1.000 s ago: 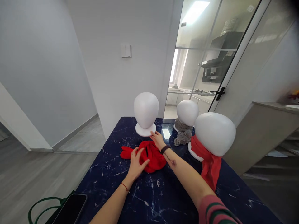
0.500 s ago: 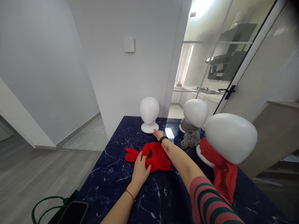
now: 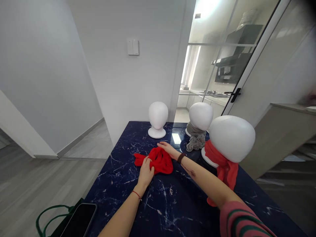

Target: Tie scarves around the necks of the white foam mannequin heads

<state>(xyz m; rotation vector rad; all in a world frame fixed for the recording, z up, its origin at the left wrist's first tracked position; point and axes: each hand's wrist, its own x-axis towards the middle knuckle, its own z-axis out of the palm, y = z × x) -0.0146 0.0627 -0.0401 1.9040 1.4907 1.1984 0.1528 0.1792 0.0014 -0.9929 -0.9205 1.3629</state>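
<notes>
A bright red scarf [image 3: 161, 163] lies bunched on the dark marbled table. My left hand [image 3: 146, 171] is closed on its near left part, fingers over the cloth and thumb to the side. At the scarf's far right edge is my right hand [image 3: 169, 149], fingers stretched out and pointing left; its underside is hidden. Beyond both hands stands a bare white mannequin head [image 3: 158, 116] on a round base, touched by neither.
To the right, one white head [image 3: 201, 116] wears a grey scarf [image 3: 196, 141] and a nearer one [image 3: 232, 138] wears a coral-red scarf [image 3: 225, 171]. A phone [image 3: 79, 220] lies at the near left table edge, beside green straps [image 3: 53, 207]. A wall stands behind the table.
My right hand has left the base of the bare mannequin head and come back to the red scarf. My left hand stays at the scarf, which looks more gathered. The view has shifted slightly.
</notes>
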